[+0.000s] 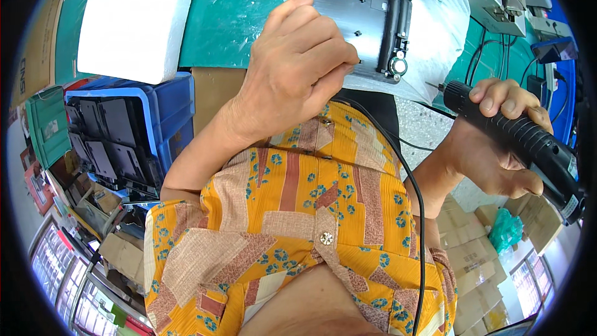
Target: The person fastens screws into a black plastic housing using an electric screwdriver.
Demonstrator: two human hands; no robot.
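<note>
My left hand [295, 65] is closed, its thumb and fingertips pinched together over the near edge of a flat dark panel [339, 6]. What is in the pinch, if anything, is too small to make out. Along the panel's right side runs a black cylindrical hinge piece [395, 31] with a round silver end. My right hand [491, 143] grips a black electric screwdriver [510, 130], whose thin bit points up and left toward the panel. A gap separates the bit from the panel, which lies on white foam sheeting [435, 18].
A white foam block [130, 22] rests on the green bench top [230, 18] at left. Below it stands a blue crate [171, 112] of dark panels. A black cable [418, 193] crosses my front. Grey equipment [497, 0] stands at back right, cardboard boxes [469, 242] at lower right.
</note>
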